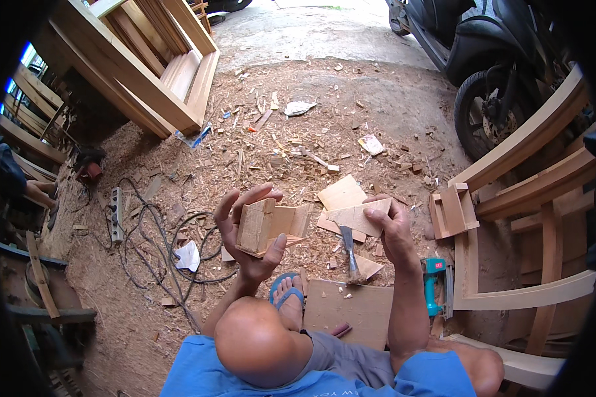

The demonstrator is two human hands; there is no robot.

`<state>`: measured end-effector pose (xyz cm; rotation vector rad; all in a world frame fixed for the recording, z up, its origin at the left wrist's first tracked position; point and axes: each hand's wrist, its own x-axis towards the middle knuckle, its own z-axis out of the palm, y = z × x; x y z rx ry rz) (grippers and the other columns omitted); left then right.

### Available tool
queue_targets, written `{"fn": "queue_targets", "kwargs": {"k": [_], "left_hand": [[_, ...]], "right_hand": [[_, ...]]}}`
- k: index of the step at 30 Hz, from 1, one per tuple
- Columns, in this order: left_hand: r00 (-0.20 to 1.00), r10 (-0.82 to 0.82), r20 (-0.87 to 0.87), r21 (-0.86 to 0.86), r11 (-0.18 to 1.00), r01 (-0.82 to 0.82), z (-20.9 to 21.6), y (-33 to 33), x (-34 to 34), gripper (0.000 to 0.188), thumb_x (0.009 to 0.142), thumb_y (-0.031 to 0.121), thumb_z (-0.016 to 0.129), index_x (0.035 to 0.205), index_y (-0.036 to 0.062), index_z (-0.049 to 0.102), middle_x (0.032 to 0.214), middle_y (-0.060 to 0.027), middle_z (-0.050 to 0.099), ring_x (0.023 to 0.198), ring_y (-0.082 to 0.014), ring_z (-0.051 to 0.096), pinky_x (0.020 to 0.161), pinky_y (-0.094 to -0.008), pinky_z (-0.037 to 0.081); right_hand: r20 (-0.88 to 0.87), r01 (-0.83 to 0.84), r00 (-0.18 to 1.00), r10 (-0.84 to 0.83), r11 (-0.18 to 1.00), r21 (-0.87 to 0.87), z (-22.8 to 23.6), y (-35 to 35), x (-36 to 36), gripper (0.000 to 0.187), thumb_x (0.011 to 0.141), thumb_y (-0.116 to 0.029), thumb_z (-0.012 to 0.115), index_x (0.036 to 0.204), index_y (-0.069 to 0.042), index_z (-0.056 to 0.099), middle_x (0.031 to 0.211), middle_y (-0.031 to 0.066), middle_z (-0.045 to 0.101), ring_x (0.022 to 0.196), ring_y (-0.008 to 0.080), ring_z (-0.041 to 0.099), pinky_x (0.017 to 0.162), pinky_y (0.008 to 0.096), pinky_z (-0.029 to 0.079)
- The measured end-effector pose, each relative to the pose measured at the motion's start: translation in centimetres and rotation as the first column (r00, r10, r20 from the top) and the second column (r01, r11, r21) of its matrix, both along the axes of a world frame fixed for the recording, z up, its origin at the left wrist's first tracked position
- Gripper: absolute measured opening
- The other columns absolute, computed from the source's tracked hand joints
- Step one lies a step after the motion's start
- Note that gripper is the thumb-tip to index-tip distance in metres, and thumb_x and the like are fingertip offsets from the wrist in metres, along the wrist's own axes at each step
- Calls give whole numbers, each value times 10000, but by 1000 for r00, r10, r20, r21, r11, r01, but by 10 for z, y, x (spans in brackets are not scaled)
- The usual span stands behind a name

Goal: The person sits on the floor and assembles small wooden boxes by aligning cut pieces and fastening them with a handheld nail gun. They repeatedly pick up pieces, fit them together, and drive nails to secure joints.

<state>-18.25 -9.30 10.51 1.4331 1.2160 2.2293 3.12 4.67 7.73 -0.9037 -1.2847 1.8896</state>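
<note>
My left hand (228, 221) is closed around a small open-sided wooden box (281, 221) made of pale boards, tilted, with its thumb along the lower edge. To its right, my right hand (397, 231) pinches a thin, tapering wooden board (352, 217) between thumb and fingers. The board and the box are apart. Just below the board lies a tool with a flat grey blade (348, 241), perhaps a chisel. Loose thin wood pieces (342, 193) lie on the ground behind and beneath the board.
A teal nail gun (432, 288) stands by my right forearm. Another small wooden assembly (453, 210) rests against curved wooden frames (523, 291) at right. Black cables (159, 231) and a power strip (116, 215) lie left. Shavings cover the ground; a motorbike (490, 99) stands far right.
</note>
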Motion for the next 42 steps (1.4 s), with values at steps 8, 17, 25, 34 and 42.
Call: {"fn": "queue_targets", "kwargs": {"k": [8, 17, 25, 34, 42], "left_hand": [[983, -50, -177, -20, 999, 48, 7, -1, 12, 865, 742, 90, 717, 1429, 52, 193, 1270, -270, 532, 1080, -323, 621, 925, -427, 517], [987, -22, -160, 16, 1000, 25, 5, -2, 13, 863, 727, 95, 722, 1420, 43, 210, 1258, -266, 541, 1078, -322, 623, 925, -426, 514], [987, -25, -156, 40, 999, 31, 4, -2, 8, 835, 737, 65, 676, 1425, 45, 204, 1278, -271, 526, 1089, -315, 615, 926, -424, 513], [959, -74, -274, 34, 996, 86, 8, -7, 12, 822, 762, 71, 636, 1433, 46, 162, 1222, -303, 558, 1030, -318, 643, 888, -417, 536], [969, -83, -232, 41, 995, 95, 11, -7, 14, 836, 756, 85, 652, 1431, 57, 159, 1204, -302, 571, 1043, -315, 640, 895, -412, 539]], "right_hand": [[10, -24, 1000, 23, 997, 74, 1, -11, -12, 290, 851, -169, 692, 1074, -5, 606, 924, 55, 623, 821, 112, 601, 748, 251, 500], [-67, 38, 997, -33, 996, 83, -4, -16, -20, 327, 852, -200, 700, 1094, -11, 585, 955, 62, 614, 842, 119, 598, 758, 270, 517], [-52, 10, 999, -5, 996, 86, -7, -17, -19, 326, 855, -175, 701, 1116, -18, 585, 970, 71, 613, 854, 132, 602, 764, 272, 516], [-60, -19, 998, 22, 998, 55, -11, -14, -17, 320, 857, -162, 702, 1119, -24, 579, 978, 71, 605, 856, 135, 603, 768, 275, 520], [-106, 96, 990, -93, 995, 27, -24, -27, -31, 305, 838, -167, 729, 1068, -50, 567, 965, 69, 598, 833, 134, 601, 727, 272, 526]]}}
